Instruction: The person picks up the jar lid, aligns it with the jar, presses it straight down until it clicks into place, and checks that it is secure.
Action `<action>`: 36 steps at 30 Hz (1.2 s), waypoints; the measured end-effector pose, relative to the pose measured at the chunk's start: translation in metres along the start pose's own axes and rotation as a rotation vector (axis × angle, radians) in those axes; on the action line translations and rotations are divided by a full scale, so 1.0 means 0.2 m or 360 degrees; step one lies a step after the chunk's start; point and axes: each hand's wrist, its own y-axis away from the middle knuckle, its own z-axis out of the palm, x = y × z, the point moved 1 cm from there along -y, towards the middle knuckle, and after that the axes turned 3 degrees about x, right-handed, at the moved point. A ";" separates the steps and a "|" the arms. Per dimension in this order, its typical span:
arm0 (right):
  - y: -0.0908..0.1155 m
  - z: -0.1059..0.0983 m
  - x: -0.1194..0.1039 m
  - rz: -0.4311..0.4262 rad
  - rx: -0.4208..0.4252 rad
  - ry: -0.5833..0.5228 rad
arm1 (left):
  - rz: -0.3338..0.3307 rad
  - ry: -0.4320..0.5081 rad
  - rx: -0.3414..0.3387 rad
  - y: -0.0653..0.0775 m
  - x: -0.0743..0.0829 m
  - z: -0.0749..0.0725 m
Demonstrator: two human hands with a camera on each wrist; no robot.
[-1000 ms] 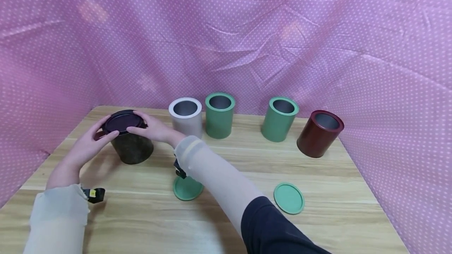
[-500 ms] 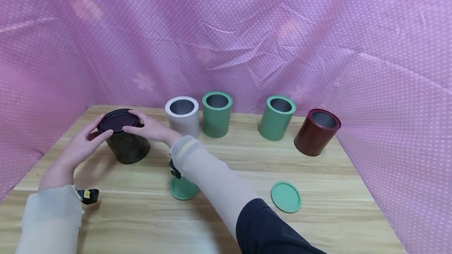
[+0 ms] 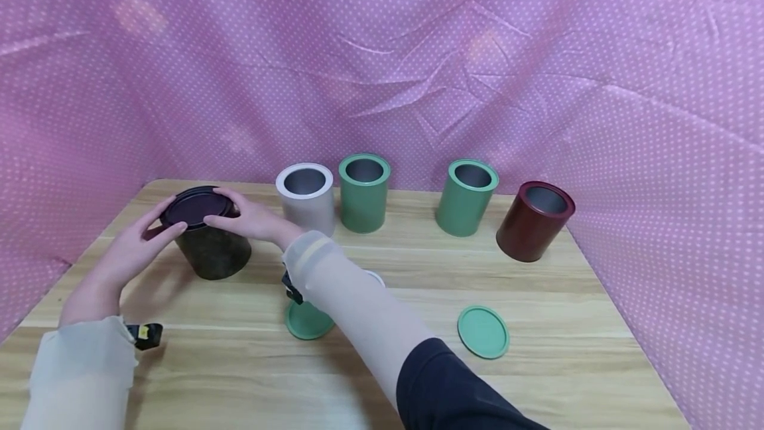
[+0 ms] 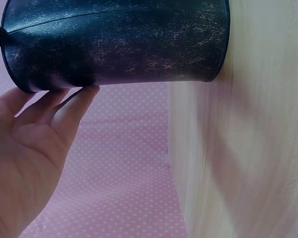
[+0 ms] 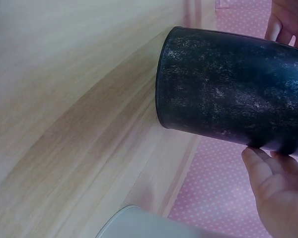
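A black, mottled can (image 3: pixel 216 252) stands upright on the table at the left, with a dark lid (image 3: pixel 199 208) on its top. My left hand (image 3: pixel 121 254) holds the can's upper left side, thumb at the near rim. From the right, my right hand (image 3: pixel 253 221) grips the upper edge, its thumb also at the near rim. In the left wrist view, the left fingers (image 4: pixel 72 106) touch the side of the can (image 4: pixel 119 47). Fingers of the right hand (image 5: pixel 283 193) press the can (image 5: pixel 228 84) near its top in the right wrist view.
Beside the black can stand a white can (image 3: pixel 307 212), two green cans (image 3: pixel 364 206) and a dark red can (image 3: pixel 531 229), all without lids. Green lids (image 3: pixel 483 332) lie nearer the front. A white lid (image 3: pixel 376 277) is mostly behind the right forearm. Pink dotted cloth (image 3: pixel 382 71) surrounds the table.
The head view has shifted slightly, so everything appears a little further left. Both hands stay at the black can's top. The white lid's edge now shows past the right forearm.
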 end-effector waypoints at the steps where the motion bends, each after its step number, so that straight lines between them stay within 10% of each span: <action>1: 0.00 0.00 0.00 0.0001 0.0002 0.0002 | -0.0001 -0.0006 0.0000 0.00 0.00 0.00; 36: -0.06 -0.02 -0.03 0.0055 0.0054 -0.0088 | 0.0047 0.0053 -0.0257 -0.10 0.04 -0.09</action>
